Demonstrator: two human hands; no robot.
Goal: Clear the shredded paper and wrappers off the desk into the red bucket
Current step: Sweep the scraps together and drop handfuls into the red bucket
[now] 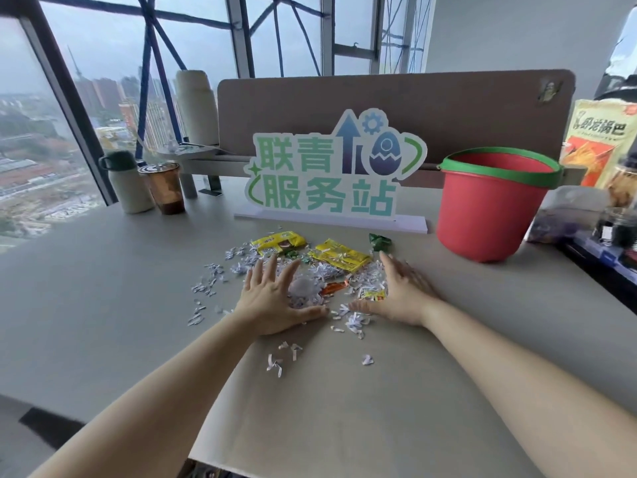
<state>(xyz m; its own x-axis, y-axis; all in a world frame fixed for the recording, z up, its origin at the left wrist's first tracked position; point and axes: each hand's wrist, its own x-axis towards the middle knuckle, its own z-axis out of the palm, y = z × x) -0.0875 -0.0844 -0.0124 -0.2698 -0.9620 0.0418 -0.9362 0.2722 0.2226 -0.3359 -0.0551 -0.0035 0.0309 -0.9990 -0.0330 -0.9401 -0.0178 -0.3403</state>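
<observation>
shredded paper (355,320) sits in a loose scatter on the desk (103,288), left of the red bucket (489,215) and nearer the person than it, well apart from its wall. stray shreds trail further from the bucket toward the near edge and out to the left.

wrappers are mixed into the pile:
- yellow wrapper (278,241) at the pile's far side, well left of the bucket
- second yellow wrapper (339,258) closer to the bucket, shreds lying on it
- green wrapper (379,242), the piece nearest the bucket, not touching it
- orange wrapper (332,288) and a small yellow-red wrapper (372,294) between the hands
- crumpled white wad (303,288) just by the left thumb side

left hand (272,301) is on the pile's side away from the bucket, palm down, fingers straight and spread, thumb out along the desk, gripping nothing. right hand (400,294) is on the bucket side of the pile, fingers straight and together, palm turned in toward the pile, holding nothing. the thumbs point at each other with shreds in the gap.

bucket stands upright with a green rim; its inside is not visible beyond the upper wall. standing sign (331,174) with green characters is just left of the bucket, behind the pile. thermos bottle (129,182) and brown plastic cup (165,188) stand far left of the bucket. snack bag (599,146) is right of the bucket. divider panel (448,105) runs behind it.
</observation>
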